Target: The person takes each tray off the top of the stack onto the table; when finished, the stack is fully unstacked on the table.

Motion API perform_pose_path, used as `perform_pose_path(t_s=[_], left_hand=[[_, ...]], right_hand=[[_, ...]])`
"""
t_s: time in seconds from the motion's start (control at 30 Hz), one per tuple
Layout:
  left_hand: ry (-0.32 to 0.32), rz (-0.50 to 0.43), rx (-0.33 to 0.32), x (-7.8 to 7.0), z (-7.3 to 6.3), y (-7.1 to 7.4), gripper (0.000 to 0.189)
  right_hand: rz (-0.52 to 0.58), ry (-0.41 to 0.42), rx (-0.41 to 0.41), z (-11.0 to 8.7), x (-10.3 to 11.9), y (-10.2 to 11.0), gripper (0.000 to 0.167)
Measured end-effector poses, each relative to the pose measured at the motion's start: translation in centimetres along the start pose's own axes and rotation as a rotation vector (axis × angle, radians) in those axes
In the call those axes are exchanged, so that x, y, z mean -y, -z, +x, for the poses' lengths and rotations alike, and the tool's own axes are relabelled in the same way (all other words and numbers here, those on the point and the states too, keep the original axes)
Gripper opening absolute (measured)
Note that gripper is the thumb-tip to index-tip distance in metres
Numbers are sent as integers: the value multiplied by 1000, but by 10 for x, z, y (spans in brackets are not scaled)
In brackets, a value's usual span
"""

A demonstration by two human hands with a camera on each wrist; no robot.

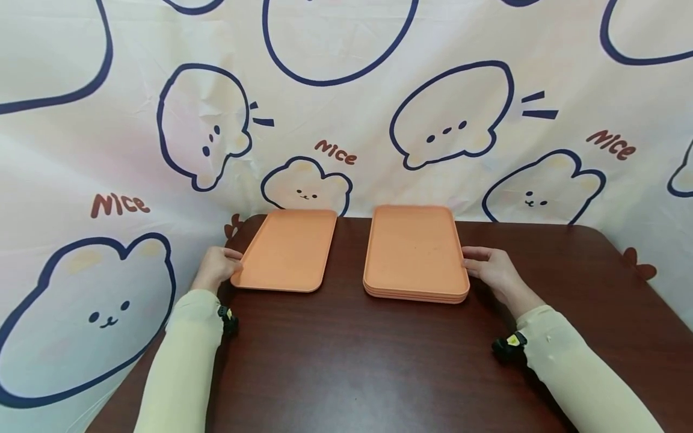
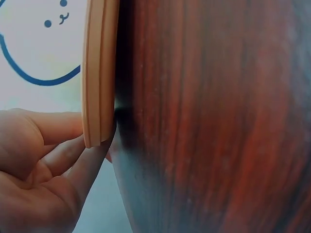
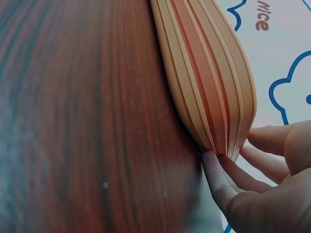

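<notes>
On the left of the table lies a flat orange tray (image 1: 286, 252) with rounded corners and a low rim. My left hand (image 1: 218, 266) pinches its near left edge, the thumb toward the upper side and the fingers (image 2: 90, 167) reaching under the rim. To the right, a stack of matching orange trays (image 1: 414, 252) sits on the table, its layered rims showing in the right wrist view. My right hand (image 1: 491, 269) holds this stack at its right edge. There the thumb meets the top rim and the other fingertips (image 3: 212, 162) spread down the side toward the table.
The dark brown wooden table (image 1: 346, 361) extends in front of the trays, with a gap between tray and stack. A pale cloth (image 1: 346, 114) printed with blue-outlined bears hangs behind and at both sides. Dark wrist devices (image 1: 509, 347) sit at the cuffs of the light sleeves.
</notes>
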State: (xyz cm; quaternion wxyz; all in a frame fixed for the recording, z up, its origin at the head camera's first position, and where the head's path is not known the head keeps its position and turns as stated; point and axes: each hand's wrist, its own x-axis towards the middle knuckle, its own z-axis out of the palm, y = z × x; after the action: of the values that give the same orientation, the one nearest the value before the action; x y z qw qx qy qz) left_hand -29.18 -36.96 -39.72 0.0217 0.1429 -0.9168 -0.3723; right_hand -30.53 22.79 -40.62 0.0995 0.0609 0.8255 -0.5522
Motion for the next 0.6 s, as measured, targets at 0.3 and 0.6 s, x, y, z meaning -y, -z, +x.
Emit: perform_pose_path(t_s=[0.3, 0.6], left_hand=[[-6, 13, -8, -2, 3, 0, 37], [-149, -169, 21, -29, -3, -12, 47]], right_hand=[[-8, 11, 7, -3, 1, 3, 55], [39, 38, 17, -7, 0, 10, 55]])
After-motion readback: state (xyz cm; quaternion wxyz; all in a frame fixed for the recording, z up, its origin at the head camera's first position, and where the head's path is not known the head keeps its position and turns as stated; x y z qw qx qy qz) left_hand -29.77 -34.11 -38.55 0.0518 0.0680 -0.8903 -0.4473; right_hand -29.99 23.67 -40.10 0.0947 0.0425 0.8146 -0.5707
